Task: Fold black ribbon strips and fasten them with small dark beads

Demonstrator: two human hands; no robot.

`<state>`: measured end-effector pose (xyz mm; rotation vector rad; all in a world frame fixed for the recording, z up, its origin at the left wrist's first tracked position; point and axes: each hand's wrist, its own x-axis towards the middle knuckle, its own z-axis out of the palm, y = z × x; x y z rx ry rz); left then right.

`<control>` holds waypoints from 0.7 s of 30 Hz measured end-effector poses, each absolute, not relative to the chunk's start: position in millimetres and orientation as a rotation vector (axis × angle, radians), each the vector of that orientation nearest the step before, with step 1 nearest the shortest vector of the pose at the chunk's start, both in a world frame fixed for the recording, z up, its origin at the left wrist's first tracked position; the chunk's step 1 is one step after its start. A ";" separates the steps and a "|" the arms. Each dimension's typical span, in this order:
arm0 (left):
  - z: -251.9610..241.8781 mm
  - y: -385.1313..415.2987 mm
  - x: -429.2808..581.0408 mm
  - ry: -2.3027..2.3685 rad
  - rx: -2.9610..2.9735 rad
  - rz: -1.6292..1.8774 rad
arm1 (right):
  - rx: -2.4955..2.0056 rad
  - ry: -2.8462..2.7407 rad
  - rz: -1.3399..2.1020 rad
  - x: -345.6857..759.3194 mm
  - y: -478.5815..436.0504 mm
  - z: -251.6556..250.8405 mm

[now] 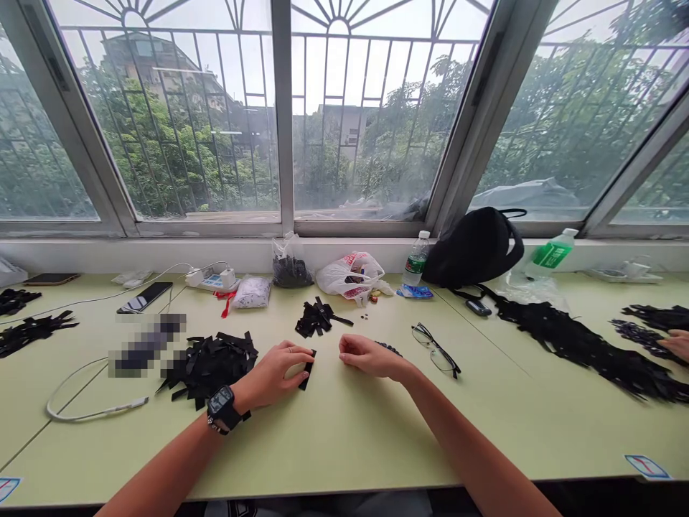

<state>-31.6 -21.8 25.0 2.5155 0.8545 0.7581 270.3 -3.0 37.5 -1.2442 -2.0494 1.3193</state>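
Left hand grips a black strip

The strip stands between thumb and fingers, just above or on the worktop; the right hand has curled fingers, contents unclear. Beside the left wrist lies a large strip pile; farther off, a smaller pile.

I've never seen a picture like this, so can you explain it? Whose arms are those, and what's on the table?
No machine here: these are a person's own bare hands. A camera worn on their head looks forward and down, and it took this one picture. The left hand has its fingertips on a black strip. The right hand is curled; I can't tell if it holds anything. On the table are a big heap and a small heap of black strips, plus glasses. At the far right is another person's hand.
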 end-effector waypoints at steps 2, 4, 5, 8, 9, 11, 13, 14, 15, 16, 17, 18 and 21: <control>24.7 -21.6 -31.8 0.857 2.519 0.755 | -1.326 -2.013 1.271 275.9 1.3 35.6; 25.1 -21.7 -32.0 0.862 2.521 0.746 | -1.381 -1.997 1.251 279.9 4.2 34.8; 25.5 -21.9 -32.1 0.864 2.521 0.742 | -1.399 -1.996 1.252 281.6 5.1 34.9; 26.7 -22.4 -32.3 0.864 2.514 0.738 | -1.437 -2.005 1.244 285.9 6.1 36.5; 26.9 -22.5 -32.3 0.863 2.511 0.737 | -1.453 -2.009 1.224 287.1 6.3 37.0; 26.7 -22.6 -32.4 0.865 2.508 0.734 | -1.478 -2.014 1.169 289.2 6.8 37.2; 25.8 -22.4 -32.4 0.870 2.507 0.733 | -1.481 -2.008 1.119 290.0 7.6 36.7; 25.2 -22.3 -32.3 0.872 2.509 0.732 | -1.469 -1.999 1.101 289.8 8.0 36.3; 24.7 -22.2 -32.2 0.874 2.512 0.733 | -1.445 -1.992 1.086 289.0 8.2 36.2; 24.2 -22.2 -32.0 0.877 2.515 0.734 | -1.408 -1.992 1.073 287.5 8.2 36.2; 23.8 -22.3 -31.8 0.879 2.518 0.736 | -1.359 -2.000 1.062 285.3 7.7 36.3; 23.6 -22.5 -31.6 0.881 2.520 0.738 | -1.302 -2.016 1.046 282.3 6.9 36.5; 24.0 -23.5 -31.2 0.889 2.518 0.736 | -1.150 -2.072 0.957 268.7 1.8 35.1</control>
